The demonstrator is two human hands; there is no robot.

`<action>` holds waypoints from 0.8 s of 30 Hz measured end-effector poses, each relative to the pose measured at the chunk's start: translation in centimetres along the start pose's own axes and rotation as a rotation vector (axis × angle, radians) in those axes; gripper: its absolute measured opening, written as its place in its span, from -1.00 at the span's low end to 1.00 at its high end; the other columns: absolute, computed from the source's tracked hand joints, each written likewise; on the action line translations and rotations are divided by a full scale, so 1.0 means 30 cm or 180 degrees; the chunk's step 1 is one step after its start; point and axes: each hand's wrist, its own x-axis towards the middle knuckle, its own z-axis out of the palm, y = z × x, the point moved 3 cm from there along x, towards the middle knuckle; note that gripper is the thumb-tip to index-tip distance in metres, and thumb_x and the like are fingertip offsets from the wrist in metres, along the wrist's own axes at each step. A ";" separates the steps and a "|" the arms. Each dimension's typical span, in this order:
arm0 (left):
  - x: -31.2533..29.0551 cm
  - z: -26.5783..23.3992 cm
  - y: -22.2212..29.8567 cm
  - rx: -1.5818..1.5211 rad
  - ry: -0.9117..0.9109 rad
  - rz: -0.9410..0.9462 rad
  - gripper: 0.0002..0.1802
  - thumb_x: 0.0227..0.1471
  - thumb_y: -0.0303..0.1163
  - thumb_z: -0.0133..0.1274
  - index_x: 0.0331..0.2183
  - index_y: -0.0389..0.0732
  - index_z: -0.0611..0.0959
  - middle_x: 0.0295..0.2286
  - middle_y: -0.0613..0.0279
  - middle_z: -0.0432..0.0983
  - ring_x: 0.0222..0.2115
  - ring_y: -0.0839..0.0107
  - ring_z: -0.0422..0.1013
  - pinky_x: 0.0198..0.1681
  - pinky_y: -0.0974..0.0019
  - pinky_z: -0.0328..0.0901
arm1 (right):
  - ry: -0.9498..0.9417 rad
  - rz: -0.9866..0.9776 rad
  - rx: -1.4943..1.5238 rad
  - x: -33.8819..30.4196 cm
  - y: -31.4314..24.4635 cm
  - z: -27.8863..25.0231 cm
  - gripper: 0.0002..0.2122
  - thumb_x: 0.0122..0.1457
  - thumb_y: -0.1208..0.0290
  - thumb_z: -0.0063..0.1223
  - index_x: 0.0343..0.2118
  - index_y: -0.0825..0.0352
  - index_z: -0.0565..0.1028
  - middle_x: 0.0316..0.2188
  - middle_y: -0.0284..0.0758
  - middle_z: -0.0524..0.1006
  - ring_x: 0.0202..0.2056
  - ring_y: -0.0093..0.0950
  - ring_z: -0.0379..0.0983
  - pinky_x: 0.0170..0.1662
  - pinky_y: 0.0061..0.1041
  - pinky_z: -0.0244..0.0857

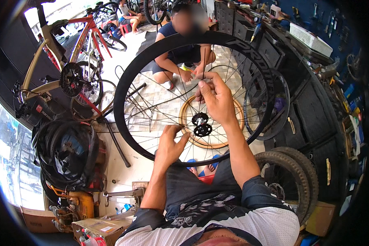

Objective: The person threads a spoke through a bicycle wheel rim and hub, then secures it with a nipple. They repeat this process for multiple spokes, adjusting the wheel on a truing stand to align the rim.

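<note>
A large bicycle wheel (pixel 124 110) with a deep black rim stands tilted in front of me, its lower edge at my lap. At its middle is a black and silver hub (pixel 201 124), with thin dark spokes running outward. My left hand (pixel 171 143) is at the spokes left of the hub, fingers curled among them and thumb raised apart. Above the hub, my right hand (pixel 217 96) pinches a dark spoke between thumb and fingers, well inside the rim. The lower fingers of both hands are partly hidden.
A person (pixel 182 49) crouches beyond the wheel, hands low. A gold rim (pixel 183 123) lies on the floor. Bicycles (pixel 71 78) and a tyre pile (pixel 63 149) are at the left. Knobby tyres (pixel 293 172), black drawers (pixel 309 115) and a white basket (pixel 311 39) line the right.
</note>
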 end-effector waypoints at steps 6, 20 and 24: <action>0.070 -0.130 0.374 -0.1662 0.1209 0.1044 -0.29 0.28 -0.42 0.18 0.33 -0.42 0.30 0.27 -0.22 0.31 0.30 0.10 0.30 0.33 0.15 0.25 | 0.0556 0.0040 0.0693 -0.042 -0.038 0.052 -0.69 0.43 0.41 0.13 0.16 0.30 0.41 -0.36 -0.29 0.64 -0.41 -0.63 0.56 -0.36 -0.64 0.43; 0.458 -0.121 0.448 -0.2539 0.0884 0.0921 -0.54 0.25 -0.24 0.24 0.02 -0.38 0.61 -0.14 0.09 0.66 -0.12 0.34 0.56 0.03 0.25 0.37 | 0.0566 -0.0975 -0.0350 -0.095 -0.045 0.019 -0.64 0.42 0.50 0.10 0.25 0.29 0.52 -0.43 -0.44 0.56 -0.52 -0.74 0.43 -0.46 -0.66 0.36; 0.463 -0.117 0.443 -0.3190 0.0406 0.0763 -0.63 0.23 -0.33 0.23 -0.03 -0.37 0.63 -0.19 0.08 0.67 -0.18 0.27 0.61 -0.08 0.19 0.46 | 0.0533 -0.0788 -0.0523 -0.084 -0.046 0.005 -0.66 0.42 0.52 0.10 0.22 0.32 0.55 -0.41 -0.42 0.59 -0.52 -0.75 0.39 -0.46 -0.66 0.31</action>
